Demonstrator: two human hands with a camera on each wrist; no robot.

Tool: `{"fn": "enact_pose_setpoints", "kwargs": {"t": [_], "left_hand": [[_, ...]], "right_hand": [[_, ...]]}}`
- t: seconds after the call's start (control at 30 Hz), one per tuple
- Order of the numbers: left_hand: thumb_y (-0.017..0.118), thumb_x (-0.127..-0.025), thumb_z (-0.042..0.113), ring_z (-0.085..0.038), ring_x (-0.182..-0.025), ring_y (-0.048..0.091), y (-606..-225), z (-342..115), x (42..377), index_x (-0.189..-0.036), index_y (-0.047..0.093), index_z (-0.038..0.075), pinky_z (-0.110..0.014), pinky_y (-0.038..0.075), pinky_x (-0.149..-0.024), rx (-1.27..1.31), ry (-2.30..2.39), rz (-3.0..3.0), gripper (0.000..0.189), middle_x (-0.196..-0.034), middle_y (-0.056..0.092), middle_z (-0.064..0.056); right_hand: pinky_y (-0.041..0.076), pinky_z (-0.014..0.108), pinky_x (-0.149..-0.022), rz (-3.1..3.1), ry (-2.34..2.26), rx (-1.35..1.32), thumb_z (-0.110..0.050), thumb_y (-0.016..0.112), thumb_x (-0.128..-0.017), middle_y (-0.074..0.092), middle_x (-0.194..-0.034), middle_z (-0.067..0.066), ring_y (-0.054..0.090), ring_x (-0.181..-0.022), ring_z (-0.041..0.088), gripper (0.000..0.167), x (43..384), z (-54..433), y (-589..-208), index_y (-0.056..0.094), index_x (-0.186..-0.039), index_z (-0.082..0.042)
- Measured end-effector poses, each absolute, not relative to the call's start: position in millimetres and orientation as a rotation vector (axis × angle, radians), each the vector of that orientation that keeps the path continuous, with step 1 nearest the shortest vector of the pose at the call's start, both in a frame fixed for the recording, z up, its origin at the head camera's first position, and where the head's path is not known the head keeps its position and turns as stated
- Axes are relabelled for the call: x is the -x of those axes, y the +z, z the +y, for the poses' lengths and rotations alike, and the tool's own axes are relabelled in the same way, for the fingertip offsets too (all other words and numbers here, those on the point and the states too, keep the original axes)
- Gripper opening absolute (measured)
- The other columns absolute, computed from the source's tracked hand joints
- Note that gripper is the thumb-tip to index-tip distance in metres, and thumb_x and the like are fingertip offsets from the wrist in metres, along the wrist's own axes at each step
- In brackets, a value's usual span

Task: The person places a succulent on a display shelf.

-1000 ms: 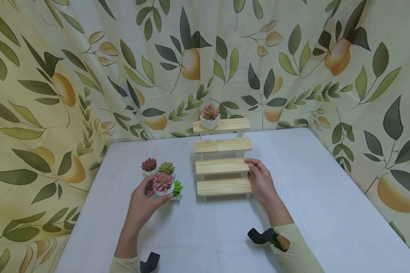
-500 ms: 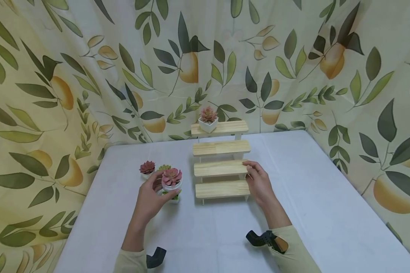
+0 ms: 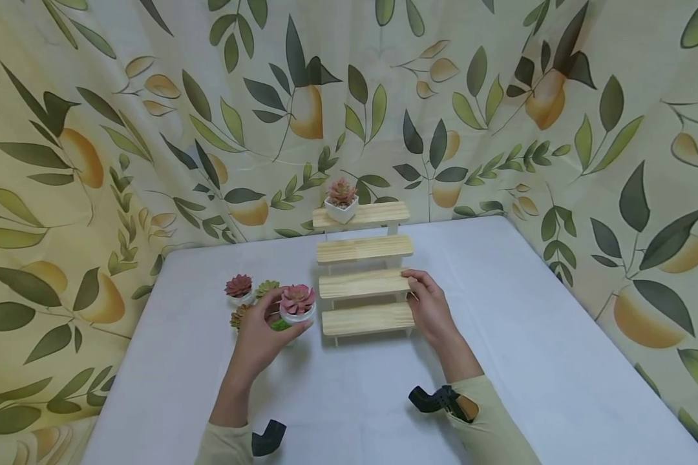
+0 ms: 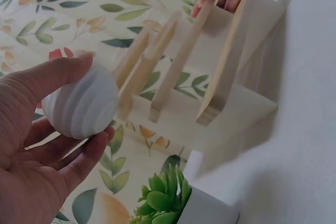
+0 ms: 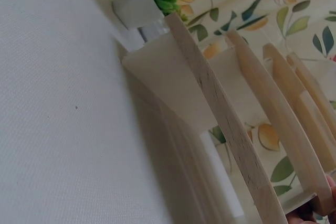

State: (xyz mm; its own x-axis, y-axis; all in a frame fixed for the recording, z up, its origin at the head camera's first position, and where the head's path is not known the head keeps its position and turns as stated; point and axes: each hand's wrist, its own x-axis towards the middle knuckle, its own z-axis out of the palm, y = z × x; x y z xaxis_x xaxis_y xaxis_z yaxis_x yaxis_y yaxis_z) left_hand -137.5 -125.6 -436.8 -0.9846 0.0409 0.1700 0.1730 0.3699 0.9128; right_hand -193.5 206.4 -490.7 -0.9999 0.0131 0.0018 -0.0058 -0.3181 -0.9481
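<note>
Mid-carry: left hand (image 3: 260, 336) curled round a small ribbed white pot with a pink succulent (image 3: 297, 303), lifted off the counter (image 3: 535, 361) and held just left of the wooden tiered stand (image 3: 365, 283), near its lowest two steps. Right hand (image 3: 427, 309) gripping the right end of the second step from the bottom, fingers wrapped over the edge, seemingly steadying the stand. Left behind on the counter: a cluster of other small potted succulents (image 3: 239, 289), partly hidden by the left hand, with a green one (image 4: 163, 200) in a square white pot just beneath it. Already up on the top step at its left end: another pink succulent in a square pot (image 3: 340, 199). Likely step in hand: carrying the pot across to a free step. Next move probably calls for lifting over the front edge, setting the base flat and well in from the lip, then easing the fingers off without tipping it.
</note>
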Motion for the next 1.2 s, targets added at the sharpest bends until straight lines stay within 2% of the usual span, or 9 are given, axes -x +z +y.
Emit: {"fn": "enact_pose_setpoints", "kwargs": {"t": [0.3,0.6,0.8,1.03,1.2], "left_hand": [[0.096,-0.075,0.02,-0.03,-0.12,0.064,-438.4,-126.0,140.8,-0.14,0.06,0.01,-0.044,0.055,-0.098,0.215,-1.701,-2.501,0.075,-0.135,0.062,-0.013],[0.095,-0.077,0.019,-0.026,-0.121,0.063,-433.6,-115.3,147.7,-0.139,0.06,0.009,-0.034,0.054,-0.099,0.297,-1.729,-2.46,0.072,-0.133,0.063,-0.009],[0.095,-0.076,0.02,-0.03,-0.116,0.066,-430.8,-107.4,151.3,-0.139,0.062,0.009,-0.043,0.056,-0.096,0.323,-1.706,-2.446,0.071,-0.131,0.065,-0.01],[0.094,-0.078,0.018,-0.027,-0.113,0.067,-430.9,-96.2,158.0,-0.136,0.064,0.012,-0.042,0.057,-0.095,0.385,-1.766,-2.396,0.066,-0.127,0.066,-0.007],[0.094,-0.078,0.021,-0.031,-0.113,0.067,-429.6,-87.6,160.2,-0.138,0.063,0.015,-0.053,0.056,-0.094,0.384,-1.801,-2.397,0.067,-0.13,0.065,-0.007]], "right_hand": [[0.025,0.034,-0.121,-1.812,2.537,0.02,-0.011,0.038,-0.114,0.032,-0.154,0.012,0.031,-0.147,0.024,0.033,195.6,204.1,-490.9,0.043,-0.138,0.01],[0.021,0.037,-0.123,-1.823,2.546,0.026,-0.011,0.037,-0.114,0.029,-0.157,0.013,0.025,-0.15,0.025,0.033,193.7,205.2,-491.0,0.043,-0.138,0.01],[0.023,0.036,-0.122,-1.83,2.541,0.025,-0.012,0.037,-0.114,0.03,-0.156,0.012,0.028,-0.149,0.025,0.033,194.2,205.1,-490.9,0.043,-0.139,0.01],[0.025,0.035,-0.122,-1.804,2.551,0.022,-0.011,0.039,-0.114,0.031,-0.154,0.012,0.029,-0.148,0.025,0.031,195.2,203.7,-491.7,0.045,-0.137,0.009],[0.023,0.037,-0.122,-1.802,2.548,0.003,-0.011,0.04,-0.114,0.031,-0.154,0.011,0.028,-0.149,0.026,0.03,195.3,204.9,-492.3,0.047,-0.135,0.008]]}}
